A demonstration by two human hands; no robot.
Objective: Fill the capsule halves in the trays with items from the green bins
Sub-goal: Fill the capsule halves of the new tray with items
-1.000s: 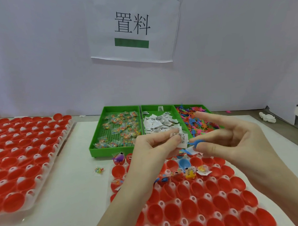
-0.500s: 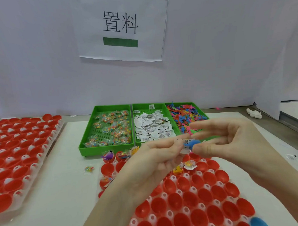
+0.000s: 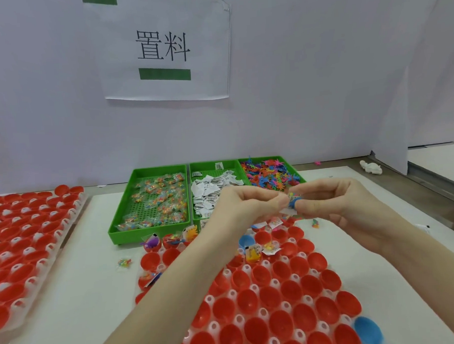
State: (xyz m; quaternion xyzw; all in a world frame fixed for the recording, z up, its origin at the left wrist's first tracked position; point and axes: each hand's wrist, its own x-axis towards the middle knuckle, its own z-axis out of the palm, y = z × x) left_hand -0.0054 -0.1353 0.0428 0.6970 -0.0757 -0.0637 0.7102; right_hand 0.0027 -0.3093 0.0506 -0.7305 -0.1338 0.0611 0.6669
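Two trays of red capsule halves flanked your work: the near tray [image 3: 279, 312] lay under your forearms, within easy reach for filling, the spare tray [image 3: 29, 245] waited at left. Three green bins [image 3: 119, 223] sat just beyond, sorted by item: bagged toys, paper slips [image 3: 211, 196], plastic figures [image 3: 270, 172]. You held your left hand [image 3: 248, 207] and right hand [image 3: 334, 203] together above the tray's far rows, fingertips of both pinching a small blue piece [image 3: 292, 202] and a white slip, apparently pairing them before dropping them into a capsule half.
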